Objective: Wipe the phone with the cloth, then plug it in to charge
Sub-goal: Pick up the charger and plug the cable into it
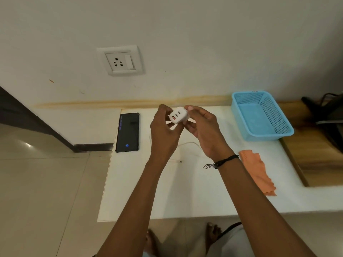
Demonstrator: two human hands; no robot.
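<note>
Head view shows both hands raised over the white table (185, 197), holding a white charger block (178, 115) between them: the left hand (164, 130) pinches its left side with the fingertips, and the right hand (201, 129) pinches its right side, with its ports turned toward the camera. The phone (127, 132) lies flat near the left edge of the table, screen lit, apart from the hands. The orange cloth (257, 169) lies unused to the right, so I judge the charging step is in hand. A white cable (187, 145) lies on the table under the hands, not joined to the block. Next, the block probably must go into the wall socket (118, 62), and then the cable must be connected.
</note>
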